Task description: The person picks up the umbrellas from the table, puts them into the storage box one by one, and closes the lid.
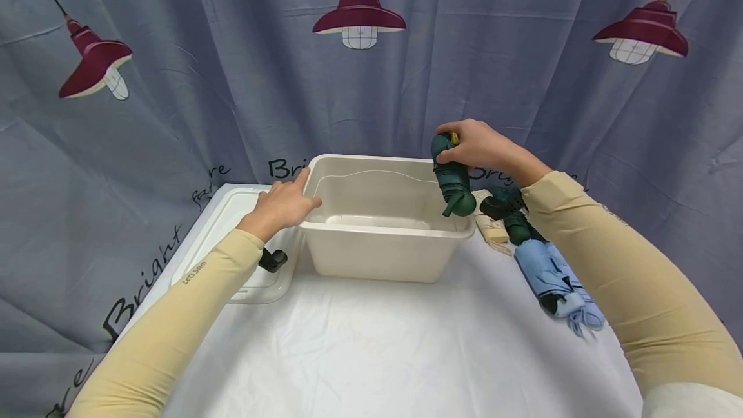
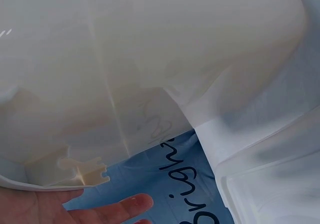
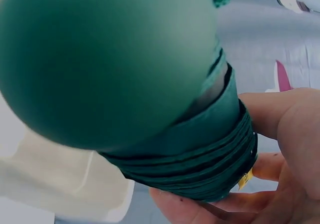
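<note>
A folded dark green umbrella (image 1: 455, 179) hangs over the right end of a white plastic bin (image 1: 377, 255). My right hand (image 1: 486, 144) grips its upper part, thumb on one side and fingers on the other. The umbrella's rounded green handle end (image 3: 100, 63) fills much of the right wrist view, with wrapped cloth behind it. My left hand (image 1: 281, 206) rests at the bin's left rim, thumb toward the inside and index finger stretched along the edge. In the left wrist view, straight fingers (image 2: 125, 206) show just below the rim.
A white lid (image 1: 264, 288) lies left of the bin. To the right, by my right forearm, are another green folded umbrella (image 1: 516, 228), a cream folded one (image 1: 493, 232) and light blue folded cloth with cords (image 1: 542, 266). A grey-blue curtain (image 1: 261, 82) hangs behind the table.
</note>
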A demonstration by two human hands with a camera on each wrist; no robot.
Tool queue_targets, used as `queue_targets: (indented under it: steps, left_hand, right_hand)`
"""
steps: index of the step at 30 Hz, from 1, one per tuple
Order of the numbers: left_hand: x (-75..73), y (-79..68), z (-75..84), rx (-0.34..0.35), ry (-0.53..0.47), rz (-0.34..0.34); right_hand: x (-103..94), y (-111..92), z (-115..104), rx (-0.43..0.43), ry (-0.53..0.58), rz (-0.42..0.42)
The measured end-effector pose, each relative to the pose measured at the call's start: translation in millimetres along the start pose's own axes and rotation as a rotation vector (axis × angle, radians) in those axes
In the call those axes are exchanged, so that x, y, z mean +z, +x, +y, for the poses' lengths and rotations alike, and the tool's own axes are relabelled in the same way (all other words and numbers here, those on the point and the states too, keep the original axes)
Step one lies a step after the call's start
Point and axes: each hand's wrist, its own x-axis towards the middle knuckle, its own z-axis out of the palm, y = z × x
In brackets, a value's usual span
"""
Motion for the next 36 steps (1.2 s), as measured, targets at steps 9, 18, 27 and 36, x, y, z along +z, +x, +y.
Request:
queue_targets:
  steps: [9, 18, 27, 36]
  left_hand:
    - [-0.5, 1.5, 1.0, -0.006, -0.005, 0.001]
    - [-1.9, -0.7, 2.4, -0.009, 0.005, -0.007]
    - [-1.5, -1.7, 1.9, -0.012, 0.001, -0.009]
    - [-0.8, -0.4, 0.6, -0.01, 0.008, -0.003]
  right_hand:
    - [14.1, 27.4, -24.0, 0.01, 0.03, -0.053]
    - [27.7, 49.7, -42.7, -0.009, 0.121, -0.104]
    - [45.0, 67.1, -61.5, -0.018, 0.162, -0.147]
    - [62.6, 84.9, -77.0, 0.0, 0.17, -0.173]
